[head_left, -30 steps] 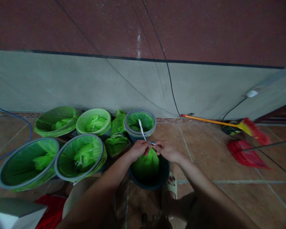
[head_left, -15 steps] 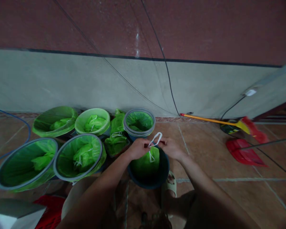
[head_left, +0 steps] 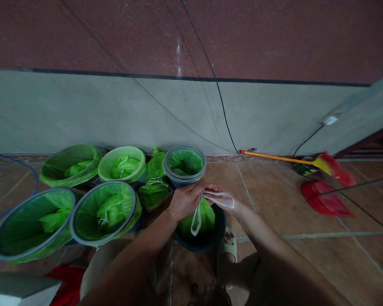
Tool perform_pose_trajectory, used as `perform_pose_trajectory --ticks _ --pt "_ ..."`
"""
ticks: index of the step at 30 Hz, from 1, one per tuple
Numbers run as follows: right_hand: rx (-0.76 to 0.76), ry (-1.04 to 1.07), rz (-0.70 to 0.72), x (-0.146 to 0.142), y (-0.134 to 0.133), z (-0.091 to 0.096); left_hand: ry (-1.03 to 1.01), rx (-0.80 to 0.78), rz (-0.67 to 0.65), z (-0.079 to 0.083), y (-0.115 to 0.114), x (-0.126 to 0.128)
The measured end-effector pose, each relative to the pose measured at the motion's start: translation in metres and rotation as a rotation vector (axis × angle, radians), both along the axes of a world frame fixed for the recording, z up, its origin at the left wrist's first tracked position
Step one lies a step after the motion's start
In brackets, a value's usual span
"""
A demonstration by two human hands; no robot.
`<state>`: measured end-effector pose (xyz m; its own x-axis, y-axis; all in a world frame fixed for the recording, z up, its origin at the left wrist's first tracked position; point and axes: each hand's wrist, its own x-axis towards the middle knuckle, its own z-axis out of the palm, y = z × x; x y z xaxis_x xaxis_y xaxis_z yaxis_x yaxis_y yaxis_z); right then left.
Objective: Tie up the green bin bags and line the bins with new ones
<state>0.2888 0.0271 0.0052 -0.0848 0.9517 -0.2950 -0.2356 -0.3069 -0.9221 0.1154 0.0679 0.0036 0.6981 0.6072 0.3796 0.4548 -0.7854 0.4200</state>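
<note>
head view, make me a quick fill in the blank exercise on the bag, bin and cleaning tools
The left hand and right hand are at the top of a green bag.
Its looped drawstring is coloured ____.
The bag is ____ the dark bin.
The broom is to the bin's ____.
The dustpan is coloured ____.

Missing words: white; inside; right; red
</note>
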Motion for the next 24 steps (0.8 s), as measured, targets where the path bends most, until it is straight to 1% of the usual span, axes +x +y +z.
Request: perform_pose_trajectory --ticks 3,5,7,11,13,17,19,21,24 --pt "-0.023 0.051 0.052 0.0002 0.0007 0.0035 -0.087 0.014 0.039 -0.0036 -0.0001 0.0001" --pt "-0.029 0.044 0.094 0.0001 0.001 0.0067 -0.162 -0.004 0.041 -0.0052 -0.0001 0.0002" --pt "-0.014 0.014 0.096 -0.0005 0.0002 0.0096 -0.216 -0.036 0.028 -0.0053 -0.0002 0.0001" --pt "-0.017 -0.067 -0.001 -0.0033 -0.0019 0.0103 -0.3 -0.087 0.056 -0.0035 0.0008 0.0005" --pt "0.002 -0.122 -0.048 -0.0047 -0.0012 0.0089 -0.321 -0.108 0.048 -0.0031 0.0021 0.001" --pt "0.097 -0.35 -0.108 -0.006 0.0035 0.0081 -0.259 -0.113 -0.013 -0.0028 0.004 0.0017" --pt "0.104 -0.437 -0.122 -0.0061 0.0049 0.0086 -0.202 -0.112 -0.018 -0.0026 0.0036 0.0019" --pt "0.038 -0.425 -0.119 -0.0056 0.0043 0.0087 -0.159 -0.114 -0.004 -0.0027 0.0021 0.0021" --pt "-0.138 -0.27 -0.104 -0.0029 0.0005 0.0091 -0.133 -0.126 -0.001 -0.0035 -0.0008 0.0024"
